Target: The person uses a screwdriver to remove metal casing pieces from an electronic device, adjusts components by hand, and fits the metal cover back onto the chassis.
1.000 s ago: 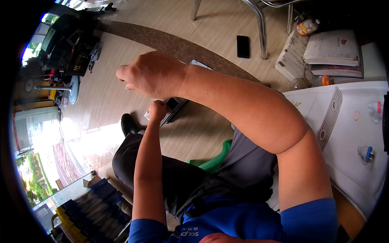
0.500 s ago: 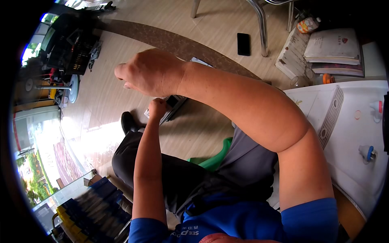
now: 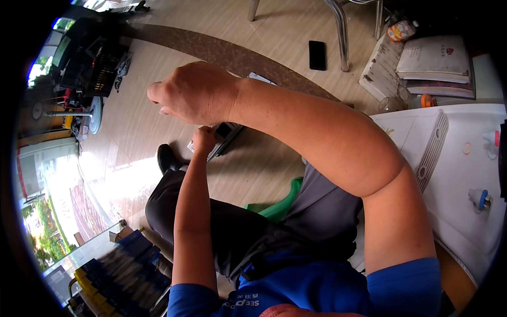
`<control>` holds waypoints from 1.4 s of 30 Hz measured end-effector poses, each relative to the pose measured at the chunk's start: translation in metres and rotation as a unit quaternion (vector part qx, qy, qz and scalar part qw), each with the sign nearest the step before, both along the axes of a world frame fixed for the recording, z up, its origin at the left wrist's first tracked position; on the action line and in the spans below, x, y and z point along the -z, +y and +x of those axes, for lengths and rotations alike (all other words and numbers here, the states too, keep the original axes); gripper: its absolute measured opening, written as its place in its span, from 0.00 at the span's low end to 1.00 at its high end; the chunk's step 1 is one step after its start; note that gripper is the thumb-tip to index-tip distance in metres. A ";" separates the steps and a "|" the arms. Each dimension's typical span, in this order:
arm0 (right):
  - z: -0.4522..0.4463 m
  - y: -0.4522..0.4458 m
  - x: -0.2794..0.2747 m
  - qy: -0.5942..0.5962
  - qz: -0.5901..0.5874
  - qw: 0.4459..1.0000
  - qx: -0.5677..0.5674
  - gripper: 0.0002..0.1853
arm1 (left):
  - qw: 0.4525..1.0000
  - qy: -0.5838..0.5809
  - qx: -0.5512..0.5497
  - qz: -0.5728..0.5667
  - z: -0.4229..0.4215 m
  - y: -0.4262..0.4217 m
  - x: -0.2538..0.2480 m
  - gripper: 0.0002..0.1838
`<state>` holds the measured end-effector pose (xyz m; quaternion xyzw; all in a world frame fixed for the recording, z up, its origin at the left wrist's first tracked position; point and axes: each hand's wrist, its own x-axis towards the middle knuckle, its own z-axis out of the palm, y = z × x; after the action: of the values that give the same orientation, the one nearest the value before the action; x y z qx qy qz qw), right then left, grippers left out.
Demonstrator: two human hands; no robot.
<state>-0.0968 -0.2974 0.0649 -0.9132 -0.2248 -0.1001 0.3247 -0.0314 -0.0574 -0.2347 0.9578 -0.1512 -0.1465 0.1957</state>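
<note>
Room above floor (image 3: 211, 18) beyond right hand (image 3: 198, 92), chair leg (image 3: 342, 45) and phone (image 3: 317, 55) farther right

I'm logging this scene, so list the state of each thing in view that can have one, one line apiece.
Right hand: fingers curled, grip hidden
Left hand: fingers curled, grip unclear
Phone: flat on the floor, screen dark
Top book: shut
Bottle: tilted, not upright
Blue tap: cannot tell whether on or off
Red tap: likewise unclear

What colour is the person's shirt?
The shirt is blue with white lettering, clearest in the head view.
</note>
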 end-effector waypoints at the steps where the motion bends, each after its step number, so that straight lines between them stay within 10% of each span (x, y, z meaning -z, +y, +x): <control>1: 0.000 0.000 0.000 0.000 -0.003 1.000 0.002 0.09 | 1.000 0.000 0.000 0.000 0.001 0.001 0.001 0.08; 33: 0.004 0.002 0.009 -0.039 0.018 0.999 -0.002 0.10 | 0.999 -0.015 -0.034 0.026 -0.005 -0.003 -0.005 0.13; 42: 0.005 0.006 0.013 -0.023 0.052 0.998 -0.007 0.10 | 1.000 0.004 0.004 0.024 0.014 0.014 -0.072 0.12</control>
<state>-0.0915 -0.2911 0.0522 -0.8910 -0.2329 -0.1309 0.3671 -0.0174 -0.0429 -0.1626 0.9610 -0.1508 -0.1547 0.1728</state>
